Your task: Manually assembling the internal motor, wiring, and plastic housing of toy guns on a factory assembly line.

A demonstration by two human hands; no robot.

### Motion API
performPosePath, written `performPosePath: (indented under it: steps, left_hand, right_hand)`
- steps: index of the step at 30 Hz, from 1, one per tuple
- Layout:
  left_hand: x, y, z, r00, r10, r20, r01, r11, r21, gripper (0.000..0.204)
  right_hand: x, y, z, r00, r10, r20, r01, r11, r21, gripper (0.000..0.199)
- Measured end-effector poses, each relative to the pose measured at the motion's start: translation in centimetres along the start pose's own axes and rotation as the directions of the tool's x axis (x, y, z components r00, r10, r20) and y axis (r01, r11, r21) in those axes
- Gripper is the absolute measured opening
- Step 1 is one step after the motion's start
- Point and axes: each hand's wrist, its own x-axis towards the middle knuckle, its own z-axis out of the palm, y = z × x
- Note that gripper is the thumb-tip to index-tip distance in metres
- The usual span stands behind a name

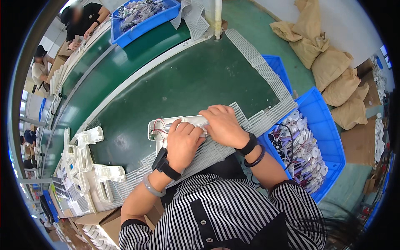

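Note:
A long white plastic housing (188,119) lies across the near edge of the green work surface, its inside facing up. Thin red wires (159,126) loop out of its left end. Fingers of my left hand (182,143) bend over the middle of the housing and grip it. My right hand (224,126) is closed over its right end, palm down, with the fingertips past the far rim. Both hands cover most of the inside, so what lies under the fingers is hidden.
Several empty white housings (109,172) lie at the left. Perforated grey matting (266,75) borders the surface. A blue bin (333,137) of mixed parts stands at the right. Behind, a blue tray (125,40) rests on a green conveyor (121,58). Brown sacks (331,68) lean on the wall.

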Motion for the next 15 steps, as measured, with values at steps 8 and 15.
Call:
performPosePath:
  steps: [8,15]
  left_hand:
    - [-1.1,0.3,0.4,1.000,-0.020,-0.024,0.022,0.997,0.072,0.033]
    - [-3.1,-5.0,-4.9,0.945,-0.263,-0.194,0.279,0.959,0.059,0.049]
  right_hand:
    - [0.0,-0.7,-0.9,1.000,0.019,-0.004,-0.019,0.997,0.071,0.045]
    - [-0.7,-1.2,-2.9,1.000,-0.024,-0.019,0.027,0.980,0.196,0.047]
